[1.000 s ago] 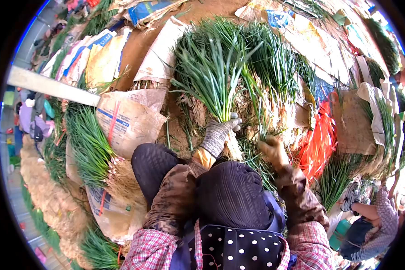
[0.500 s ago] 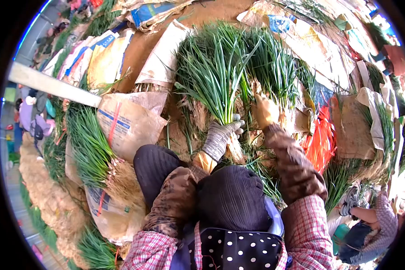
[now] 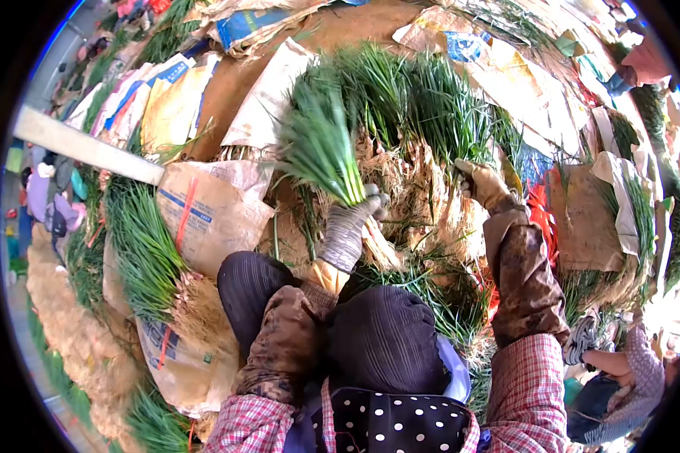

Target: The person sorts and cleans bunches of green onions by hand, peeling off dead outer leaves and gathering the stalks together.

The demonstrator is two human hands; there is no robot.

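Green, long-bladed scallion bunch (image 3: pixel 321 151) now tilts toward eleven o'clock, clamped at its pale base by the grey-gloved left hand (image 3: pixel 346 226). The brown-gloved right hand (image 3: pixel 482 183) has swung out to two o'clock — fingers curled onto the rooted scallion heap (image 3: pixel 423 113), gathering more.

A grey knitted glove is worn on the left hand (image 3: pixel 346 230), with a yellow cuff showing below it, while a dirty tan glove is worn on the right hand (image 3: pixel 482 183); the bunch of scallions (image 3: pixel 321 147) is coloured bright green above pale straw-coloured roots. Brown mud-stained sleeve covers (image 3: pixel 523 281) are seen over red, white and blue plaid cuffs, and a navy apron (image 3: pixel 393 419) is dotted with white. Beige sacks (image 3: pixel 208 208) are printed with blue and red stripes, and orange-red netting (image 3: pixel 540 226) is visible.
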